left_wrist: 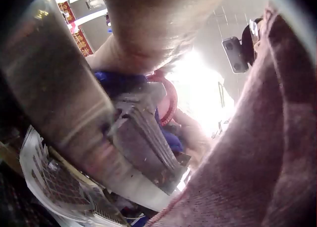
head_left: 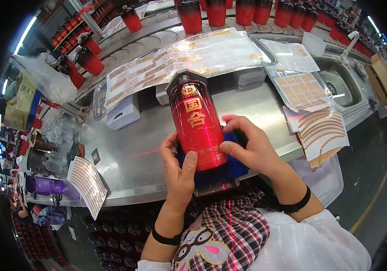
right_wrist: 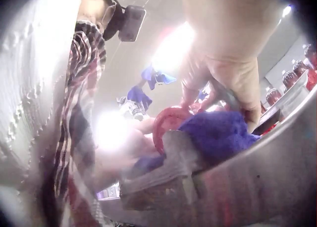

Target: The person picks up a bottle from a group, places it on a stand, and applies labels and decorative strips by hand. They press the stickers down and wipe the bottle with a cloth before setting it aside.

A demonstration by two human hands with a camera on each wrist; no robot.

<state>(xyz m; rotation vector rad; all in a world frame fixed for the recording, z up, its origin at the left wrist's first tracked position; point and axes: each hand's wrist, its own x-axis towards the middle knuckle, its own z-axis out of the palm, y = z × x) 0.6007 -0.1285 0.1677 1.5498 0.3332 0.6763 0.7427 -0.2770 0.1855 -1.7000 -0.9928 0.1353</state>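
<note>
A glossy red bottle [head_left: 199, 131] with gold characters on its front lies tilted over a blue cloth [head_left: 237, 168] at the bench's near edge. My left hand [head_left: 178, 174] grips its lower left side, thumb on the front and fingers round the edge. On the other side, my right hand [head_left: 254, 147] has its thumb at the bottle's lower right edge, the index finger loosely bent and raised away from the glass. The bottle's round base [right_wrist: 166, 125] shows in the right wrist view above a grey metal support [right_wrist: 171, 172], beside the bunched cloth.
Sheets of gold decals [head_left: 184, 56] lie on a tray behind the bottle. More decal sheets [head_left: 322, 131] are at the right, near a sink [head_left: 354, 86]. A striped sheet [head_left: 87, 185] overhangs the front edge at left, beside a purple bottle [head_left: 49, 185]. Red-black bottles [head_left: 190, 17] line the conveyor.
</note>
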